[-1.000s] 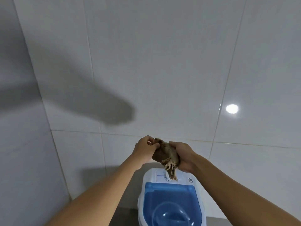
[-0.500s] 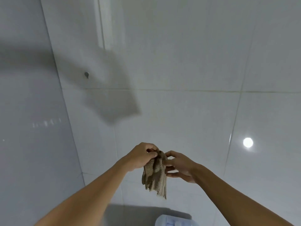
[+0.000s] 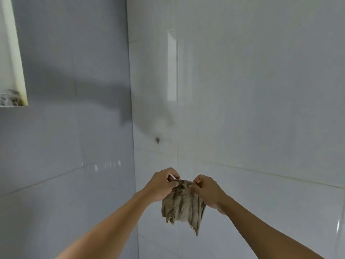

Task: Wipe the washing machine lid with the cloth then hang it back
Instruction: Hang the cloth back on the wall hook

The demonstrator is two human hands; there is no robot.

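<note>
Tan, coarse-woven cloth (image 3: 182, 204) pinched at its top edge between both hands: left hand (image 3: 164, 185) curled closed on the upper left corner, right hand (image 3: 206, 191) closed on the upper right, fingers bunched over the fabric. Rest of the cloth hanging slack below, one frayed corner trailing lowest. Held up in the air in front of the tiled wall (image 3: 261, 90), touching nothing else.

Small dark hook (image 3: 157, 140) fixed to the wall above the hands and slightly left, well apart from the cloth, nothing on it. Washing machine out of view, so no way to check the lid; judging from the raised cloth and the bare hook, wiping probably finished and only the hanging left.

Plenty of open room between hands and hook, no shelf or pipe in the path. Wall corner (image 3: 130, 109) just left of the hook, which limited sideways swing on that side. Recessed niche (image 3: 14, 98) far up left, clear of the route. Glossy tile, so nothing to catch the fabric except the hook itself.
</note>
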